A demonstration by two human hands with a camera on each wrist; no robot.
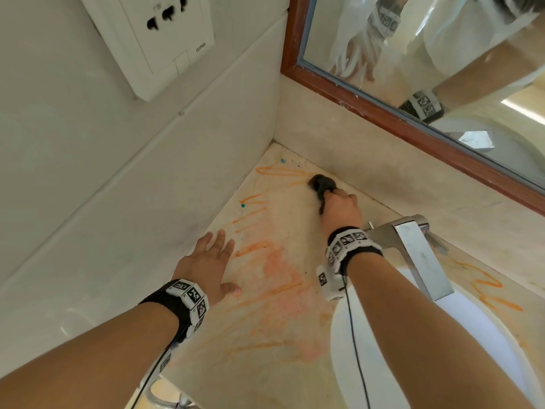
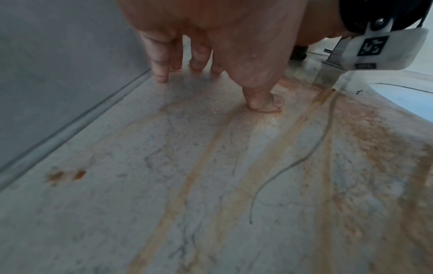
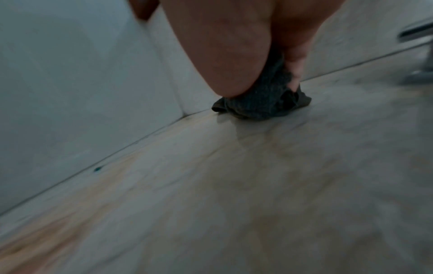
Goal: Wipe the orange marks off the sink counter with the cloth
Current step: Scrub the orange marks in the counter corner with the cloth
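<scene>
A dark grey cloth (image 1: 322, 183) is bunched in my right hand (image 1: 339, 208), which grips it and presses it onto the beige sink counter (image 1: 283, 376) near the back corner, at the end of an orange scribble (image 1: 280, 172). In the right wrist view the cloth (image 3: 262, 105) sticks out below my fingers, touching the counter. More orange marks (image 1: 274, 273) run smeared down the counter's middle. My left hand (image 1: 211, 262) rests flat on the counter beside the left wall, fingers spread and straight; in the left wrist view the fingertips (image 2: 161, 74) and thumb touch the stone among orange streaks (image 2: 187, 185).
A chrome tap (image 1: 413, 249) stands just right of my right wrist, over the white basin (image 1: 442, 349). More orange marks (image 1: 489, 290) lie right of the tap. A wood-framed mirror (image 1: 413, 122) hangs behind. A wall socket (image 1: 159, 39) is on the left wall. Small teal spots (image 1: 242, 205) dot the counter.
</scene>
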